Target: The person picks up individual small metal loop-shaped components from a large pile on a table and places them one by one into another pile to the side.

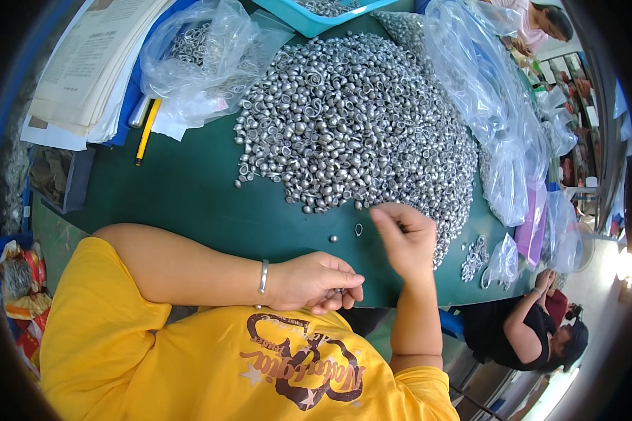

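A broad heap of small silver metal rings and rounded caps covers much of the green tabletop. My left hand is near the table's front edge, fingers curled around small grey metal pieces, only partly visible under the thumb. At the heap's near edge is my right hand, its thumb and fingers drawn together; whatever is between them is hidden. Two loose pieces lie between my hands and the heap: a round silver bead and a small open ring.
Stacked papers, a yellow pencil and a clear bag of metal rings lie at left. A light-blue tray is behind the heap. Clear plastic bags and joined rings are at right. Two people work nearby.
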The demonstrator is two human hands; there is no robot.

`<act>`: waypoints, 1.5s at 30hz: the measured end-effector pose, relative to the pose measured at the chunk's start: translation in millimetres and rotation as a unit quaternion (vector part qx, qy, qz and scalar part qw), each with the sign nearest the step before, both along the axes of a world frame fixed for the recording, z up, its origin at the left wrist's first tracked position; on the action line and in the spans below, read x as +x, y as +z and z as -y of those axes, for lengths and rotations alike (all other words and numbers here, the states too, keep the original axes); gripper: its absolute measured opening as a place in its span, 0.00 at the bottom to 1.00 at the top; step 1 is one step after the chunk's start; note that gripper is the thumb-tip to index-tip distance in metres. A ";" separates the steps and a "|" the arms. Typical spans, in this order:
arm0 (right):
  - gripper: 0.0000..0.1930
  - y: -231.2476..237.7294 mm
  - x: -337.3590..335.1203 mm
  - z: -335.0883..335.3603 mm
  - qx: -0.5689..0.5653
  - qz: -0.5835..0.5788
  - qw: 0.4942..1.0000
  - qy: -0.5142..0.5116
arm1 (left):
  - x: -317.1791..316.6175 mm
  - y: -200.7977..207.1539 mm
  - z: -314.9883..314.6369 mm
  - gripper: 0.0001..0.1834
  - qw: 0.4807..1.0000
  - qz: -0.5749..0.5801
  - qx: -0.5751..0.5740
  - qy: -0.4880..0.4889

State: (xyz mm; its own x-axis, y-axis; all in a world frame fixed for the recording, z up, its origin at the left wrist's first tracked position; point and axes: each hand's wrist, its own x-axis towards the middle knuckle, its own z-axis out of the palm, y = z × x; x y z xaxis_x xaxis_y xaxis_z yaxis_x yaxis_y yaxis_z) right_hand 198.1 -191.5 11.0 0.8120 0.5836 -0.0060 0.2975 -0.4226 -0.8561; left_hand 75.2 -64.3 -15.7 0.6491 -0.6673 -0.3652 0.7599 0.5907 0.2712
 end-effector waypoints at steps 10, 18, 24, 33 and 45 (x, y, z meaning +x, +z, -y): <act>0.05 3.7 4.2 5.6 -0.072 0.144 0.986 0.050 | -0.2 0.8 -1.7 0.15 1.000 -0.001 -0.005 0.001; 0.06 -4.8 -3.7 4.1 -0.120 0.220 0.964 0.090 | 0.3 1.0 -1.6 0.15 1.000 -0.008 -0.003 -0.002; 0.06 4.4 -4.3 11.4 0.064 -0.207 0.975 -0.040 | 0.4 1.1 -1.5 0.15 1.000 -0.009 -0.005 -0.001; 0.09 6.3 3.2 16.4 0.301 -0.550 0.779 -0.012 | 0.6 -0.2 -1.3 0.15 1.000 -0.004 -0.002 -0.001; 0.05 -5.5 -15.9 -33.5 -0.054 0.218 0.961 0.165 | -1.1 -3.1 -0.1 0.15 1.000 0.017 -0.013 0.007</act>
